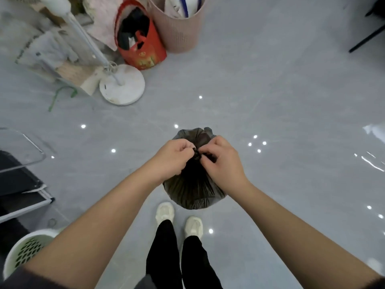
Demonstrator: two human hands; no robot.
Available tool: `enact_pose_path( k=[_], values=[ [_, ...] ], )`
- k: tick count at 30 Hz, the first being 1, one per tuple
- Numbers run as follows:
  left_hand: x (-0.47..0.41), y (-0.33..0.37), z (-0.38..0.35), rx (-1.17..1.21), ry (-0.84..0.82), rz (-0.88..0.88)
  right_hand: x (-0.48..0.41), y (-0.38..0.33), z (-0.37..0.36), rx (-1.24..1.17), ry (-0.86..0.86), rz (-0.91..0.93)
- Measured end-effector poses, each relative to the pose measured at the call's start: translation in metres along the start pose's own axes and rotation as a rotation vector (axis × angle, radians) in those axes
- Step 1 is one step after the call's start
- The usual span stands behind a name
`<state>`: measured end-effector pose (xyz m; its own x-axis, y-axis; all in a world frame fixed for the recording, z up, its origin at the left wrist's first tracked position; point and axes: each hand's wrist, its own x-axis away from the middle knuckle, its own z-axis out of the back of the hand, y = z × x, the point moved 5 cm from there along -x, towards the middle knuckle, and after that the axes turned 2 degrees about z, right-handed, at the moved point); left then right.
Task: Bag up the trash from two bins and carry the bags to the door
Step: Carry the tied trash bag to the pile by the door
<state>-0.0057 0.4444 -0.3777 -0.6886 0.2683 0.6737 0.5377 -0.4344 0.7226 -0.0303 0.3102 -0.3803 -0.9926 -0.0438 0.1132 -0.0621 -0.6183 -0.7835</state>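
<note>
A dark, full trash bag (192, 190) stands on the grey floor just ahead of my feet. Its top is gathered into a twisted neck. My left hand (174, 156) pinches one side of that neck and my right hand (221, 160) pinches the other, the fingertips meeting at the knot. A pale green perforated bin (23, 253) sits at the lower left, partly hidden by my left forearm. A pink woven bin (179, 28) with white and blue items in it stands at the top centre.
A red bag (143, 49) with dark contents leans beside the pink bin. A white fan stand base (121, 87) and a pile of cardboard and cloth (52, 49) fill the upper left. A clear chair edge (25, 147) and dark furniture sit at the left. Black furniture legs (366, 38) are at the top right.
</note>
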Motion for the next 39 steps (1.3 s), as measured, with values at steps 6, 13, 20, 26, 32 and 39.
enact_pose_path(
  k=[6,13,20,26,32,39],
  values=[
    [-0.033,0.076,-0.03,-0.108,-0.105,-0.098,-0.026,0.018,0.071,0.009,0.125,-0.035],
    [-0.09,0.159,-0.035,-0.313,-0.091,-0.302,-0.088,0.033,0.129,0.048,0.21,-0.067],
    [-0.145,0.235,-0.037,-0.396,-0.048,-0.308,-0.149,0.051,0.18,0.016,0.227,-0.093],
    [-0.19,0.296,-0.062,-0.505,-0.033,-0.34,-0.206,0.085,0.221,-0.025,0.085,-0.124],
    [-0.248,0.356,-0.083,-0.466,0.069,-0.349,-0.276,0.121,0.274,0.09,0.03,-0.058],
    [-0.315,0.417,-0.115,-0.358,0.018,-0.286,-0.323,0.153,0.353,0.037,0.102,-0.105]
  ],
)
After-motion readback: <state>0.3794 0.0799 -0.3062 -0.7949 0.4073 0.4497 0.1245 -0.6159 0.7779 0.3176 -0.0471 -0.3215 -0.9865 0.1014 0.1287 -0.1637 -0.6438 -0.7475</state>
